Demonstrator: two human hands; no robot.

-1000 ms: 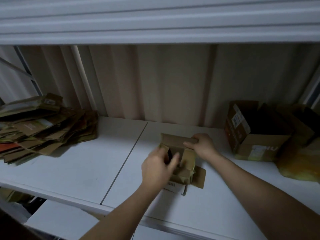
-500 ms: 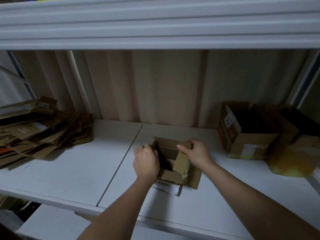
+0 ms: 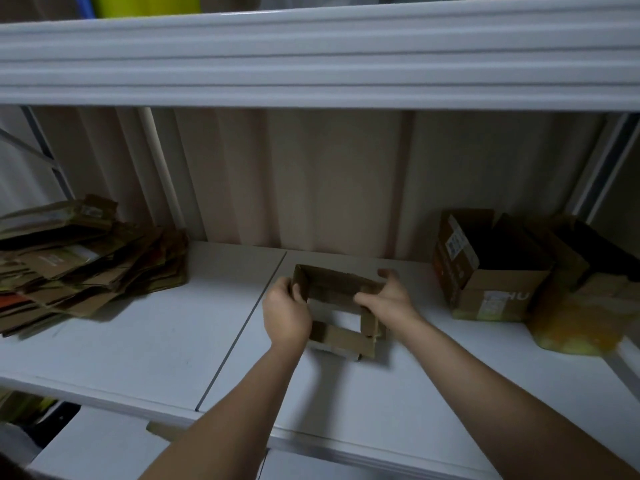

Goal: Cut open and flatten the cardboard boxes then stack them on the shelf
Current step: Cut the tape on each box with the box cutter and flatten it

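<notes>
I had the small box [image 3: 337,308] between my hands on the shelf [image 3: 145,344], its long axis running left to right. My left hand [image 3: 285,315] gripped its left end, my right hand [image 3: 388,296] pinched the right wall. The flattened pile [image 3: 86,261] lay well to the left, nearer my left hand.

The small brown cardboard box [image 3: 341,306], open at top and seemingly at bottom, stands on the white shelf [image 3: 145,344], between the pile of flattened boxes [image 3: 86,261] at left and the open boxes [image 3: 491,268] at right.
</notes>
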